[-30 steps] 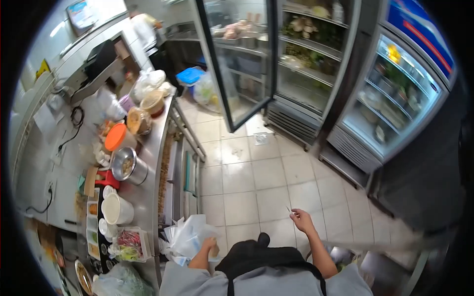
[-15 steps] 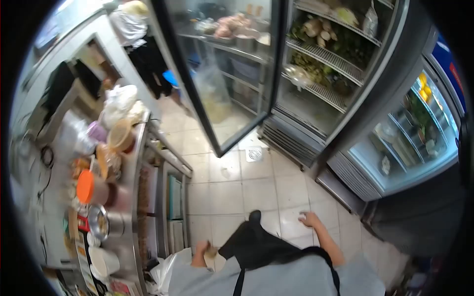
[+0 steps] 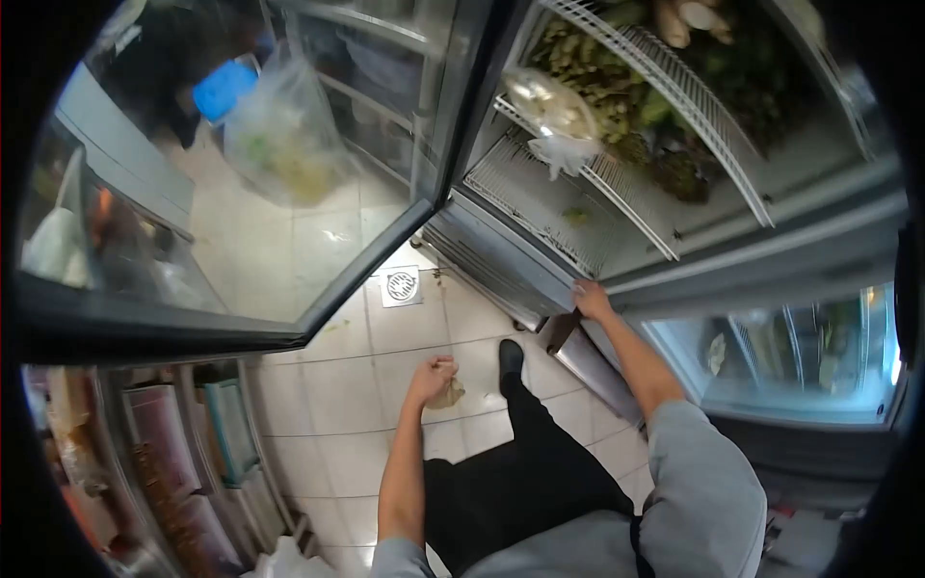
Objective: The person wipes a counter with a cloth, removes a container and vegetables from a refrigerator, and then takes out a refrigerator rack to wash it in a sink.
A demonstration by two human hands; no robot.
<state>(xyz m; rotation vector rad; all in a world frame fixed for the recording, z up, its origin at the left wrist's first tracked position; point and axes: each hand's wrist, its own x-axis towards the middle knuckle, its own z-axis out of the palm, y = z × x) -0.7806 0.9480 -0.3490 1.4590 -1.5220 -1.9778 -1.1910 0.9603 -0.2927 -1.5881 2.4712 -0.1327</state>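
Reaching into the fridge (image 3: 540, 246): my right hand (image 3: 591, 301) gripped its sill; my left hand (image 3: 433, 374) clutched a brownish scrap (image 3: 449, 393); bending came next.

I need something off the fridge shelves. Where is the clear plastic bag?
In the head view, the clear plastic bag lies upper centre on a wire shelf of the open fridge, beside the greens, above the right hand.

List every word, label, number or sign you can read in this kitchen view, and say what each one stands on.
None can be read.
The bagged food on the fridge's wire shelf shows no legible label.
The floor drain cover carries only a pattern, no letters.
The small brownish thing in the left hand shows no print.
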